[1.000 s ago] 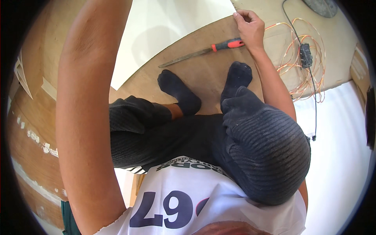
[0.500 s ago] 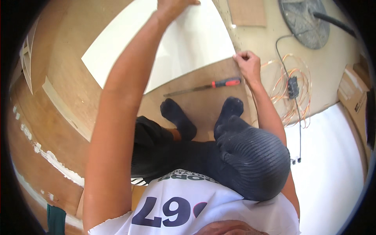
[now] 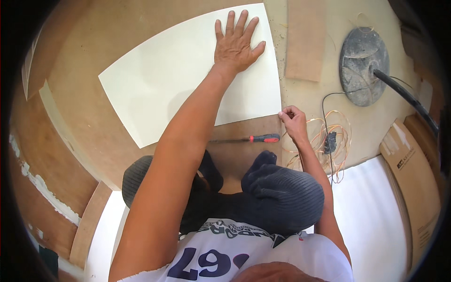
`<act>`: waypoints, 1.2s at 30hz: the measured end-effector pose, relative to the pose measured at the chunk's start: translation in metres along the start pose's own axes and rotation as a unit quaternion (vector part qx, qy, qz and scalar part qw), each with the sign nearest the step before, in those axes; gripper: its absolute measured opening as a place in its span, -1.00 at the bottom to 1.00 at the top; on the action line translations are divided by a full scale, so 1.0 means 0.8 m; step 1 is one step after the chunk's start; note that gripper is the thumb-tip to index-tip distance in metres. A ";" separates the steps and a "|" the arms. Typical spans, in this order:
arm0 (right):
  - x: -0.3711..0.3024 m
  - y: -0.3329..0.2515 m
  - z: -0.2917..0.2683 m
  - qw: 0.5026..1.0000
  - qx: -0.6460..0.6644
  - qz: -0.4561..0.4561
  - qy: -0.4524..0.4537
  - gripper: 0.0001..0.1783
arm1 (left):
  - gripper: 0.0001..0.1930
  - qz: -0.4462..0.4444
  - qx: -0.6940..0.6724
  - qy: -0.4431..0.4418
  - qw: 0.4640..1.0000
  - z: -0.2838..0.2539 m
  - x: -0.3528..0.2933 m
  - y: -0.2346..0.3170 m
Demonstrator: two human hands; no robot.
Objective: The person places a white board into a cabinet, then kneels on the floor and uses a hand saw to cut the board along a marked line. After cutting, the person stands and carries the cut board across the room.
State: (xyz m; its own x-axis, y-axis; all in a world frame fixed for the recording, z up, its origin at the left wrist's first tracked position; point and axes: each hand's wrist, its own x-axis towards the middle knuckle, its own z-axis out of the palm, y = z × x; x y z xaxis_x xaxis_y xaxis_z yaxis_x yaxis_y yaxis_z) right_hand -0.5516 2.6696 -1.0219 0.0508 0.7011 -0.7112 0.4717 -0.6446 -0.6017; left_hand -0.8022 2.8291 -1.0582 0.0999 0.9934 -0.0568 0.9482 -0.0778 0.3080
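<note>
The left hand point(image 3: 236, 42) lies flat with fingers spread wide on a cream sheet point(image 3: 174, 80), pressing near the sheet's far right corner. The sheet rests on a brown wooden board point(image 3: 89, 117) on the floor, its long axis running from the near left up to the far right. The right hand point(image 3: 293, 123) is narrowed to a pinch at the sheet's near right corner, fingertips on its edge. Just below that corner a screwdriver point(image 3: 249, 139) with a red and black handle lies on the board, its long axis left to right, its blade pointing left. A coil of copper wire point(image 3: 329, 141) lies just right of the right hand.
</note>
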 end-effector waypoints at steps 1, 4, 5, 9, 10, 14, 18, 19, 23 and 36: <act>0.003 -0.002 -0.004 1.000 0.000 0.009 -0.005 -0.85 | -0.26 -0.002 0.003 0.000 1.000 -0.003 0.002 0.000; 0.001 0.003 -0.003 1.000 0.000 0.001 -0.010 -0.86 | -0.23 0.000 0.013 -0.002 1.000 0.002 -0.001 0.004; -0.002 0.006 -0.004 1.000 0.000 -0.008 -0.008 -0.87 | -0.21 0.001 0.010 0.006 1.000 0.000 0.003 0.004; 0.004 0.011 -0.011 0.998 0.052 0.015 -0.031 -0.88 | -0.13 0.004 -0.016 0.012 1.000 -0.012 0.004 0.004; 0.004 0.003 -0.010 0.997 0.062 0.022 -0.027 -0.88 | -0.12 0.000 -0.029 -0.007 1.000 -0.024 0.009 0.005; -0.008 -0.001 0.003 0.994 0.098 0.040 0.008 -0.87 | -0.10 0.003 -0.039 -0.009 0.999 -0.020 0.008 0.003; -0.010 0.010 0.013 0.989 0.128 0.066 0.028 -0.87 | -0.10 -0.002 -0.059 -0.006 0.998 -0.021 0.006 -0.001; -0.010 0.011 0.014 0.989 0.125 0.071 0.034 -0.87 | -0.10 0.003 -0.062 0.001 0.998 -0.020 0.008 0.000; -0.013 0.005 0.015 0.993 0.080 0.073 0.041 -0.87 | -0.09 0.001 -0.076 0.010 0.997 -0.016 0.006 -0.005; -0.012 0.017 0.016 0.996 0.055 0.053 0.051 -0.86 | -0.10 -0.009 -0.054 0.015 0.998 -0.012 -0.001 -0.004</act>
State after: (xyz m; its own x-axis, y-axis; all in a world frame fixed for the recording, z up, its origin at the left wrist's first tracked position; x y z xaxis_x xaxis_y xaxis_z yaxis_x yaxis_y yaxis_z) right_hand -0.5569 2.6501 -1.0278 0.1881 0.6508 -0.7355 0.3602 -0.7424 -0.5648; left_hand -0.8078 2.8293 -1.0503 0.0714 0.9968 -0.0348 0.9119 -0.0511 0.4073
